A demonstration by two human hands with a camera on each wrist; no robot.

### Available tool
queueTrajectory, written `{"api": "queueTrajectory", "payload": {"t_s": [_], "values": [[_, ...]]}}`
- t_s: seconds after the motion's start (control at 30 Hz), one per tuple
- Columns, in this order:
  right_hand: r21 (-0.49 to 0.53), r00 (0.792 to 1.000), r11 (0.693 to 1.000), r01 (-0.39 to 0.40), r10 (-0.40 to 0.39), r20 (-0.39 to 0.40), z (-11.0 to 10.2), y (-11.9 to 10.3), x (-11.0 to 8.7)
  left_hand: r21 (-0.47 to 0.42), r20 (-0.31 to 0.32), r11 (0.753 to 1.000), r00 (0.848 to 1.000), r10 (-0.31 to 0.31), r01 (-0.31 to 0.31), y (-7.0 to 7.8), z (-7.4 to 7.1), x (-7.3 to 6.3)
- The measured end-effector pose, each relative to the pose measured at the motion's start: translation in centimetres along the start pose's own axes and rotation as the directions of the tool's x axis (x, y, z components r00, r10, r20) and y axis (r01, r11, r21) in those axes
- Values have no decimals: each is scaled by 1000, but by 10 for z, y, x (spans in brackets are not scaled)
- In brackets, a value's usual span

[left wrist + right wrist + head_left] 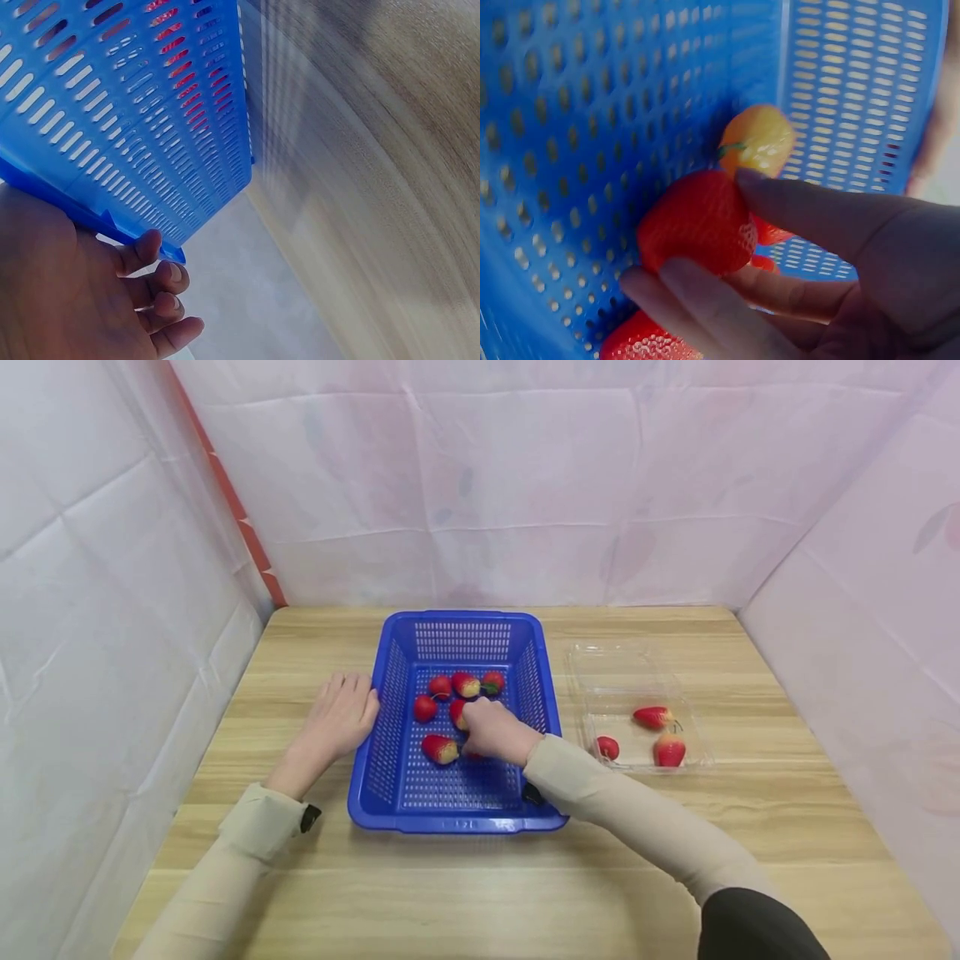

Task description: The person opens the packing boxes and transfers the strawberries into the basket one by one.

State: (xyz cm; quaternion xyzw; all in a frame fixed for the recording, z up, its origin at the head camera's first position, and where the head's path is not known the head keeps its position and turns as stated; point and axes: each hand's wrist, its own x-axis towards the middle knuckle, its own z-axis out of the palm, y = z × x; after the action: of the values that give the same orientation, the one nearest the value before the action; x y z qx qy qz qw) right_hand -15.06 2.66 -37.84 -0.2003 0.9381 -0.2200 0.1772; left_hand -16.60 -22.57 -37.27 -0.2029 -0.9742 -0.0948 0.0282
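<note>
A blue plastic basket (pixel 455 826) with slotted walls holds several red fruits. In it my right hand (pixel 498 732) pinches a red strawberry (pixel 697 223) between thumb and fingers, close over the basket floor. Beside it lies a red strawberry with a yellow top (pixel 439 749); another strawberry (pixel 465 684) and small round red fruits (pixel 424 708) are farther back. My left hand (pixel 339 714) rests against the basket's left rim, its fingers (pixel 171 277) loosely bent just outside the wall.
Right of the basket stands a clear plastic box (pixel 622 693), its lid folded back. Inside are two strawberries (pixel 669 750) and one small round red fruit (pixel 608 747). White sheets (pixel 525 485) surround the wooden table (pixel 480 893) at the back and sides.
</note>
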Motion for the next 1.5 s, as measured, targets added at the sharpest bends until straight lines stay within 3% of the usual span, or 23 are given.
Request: {"api": "queueTrajectory", "payload": {"t_s": [0.23,0.47,0.97,1.3,1.5], "values": [[-82,1000,997,4,-2,21,3,-1,9,2,3,1000,1000,6,-6,-2,1,0],[-34,999,999,-32,33,29,1,-3,8,0,4,1000,1000,0,0,-1,0,0],[-100,998,994,-47,42,-56,-8,-7,-9,-30,27,999,999,-17,18,-3,3,0],[-30,993,996,-88,85,-84,-32,-10,-27,-44,35,999,999,-21,23,-1,3,0],[0,984,998,-55,55,-168,-47,-8,-36,-43,32,999,999,-24,25,-1,1,0]]}}
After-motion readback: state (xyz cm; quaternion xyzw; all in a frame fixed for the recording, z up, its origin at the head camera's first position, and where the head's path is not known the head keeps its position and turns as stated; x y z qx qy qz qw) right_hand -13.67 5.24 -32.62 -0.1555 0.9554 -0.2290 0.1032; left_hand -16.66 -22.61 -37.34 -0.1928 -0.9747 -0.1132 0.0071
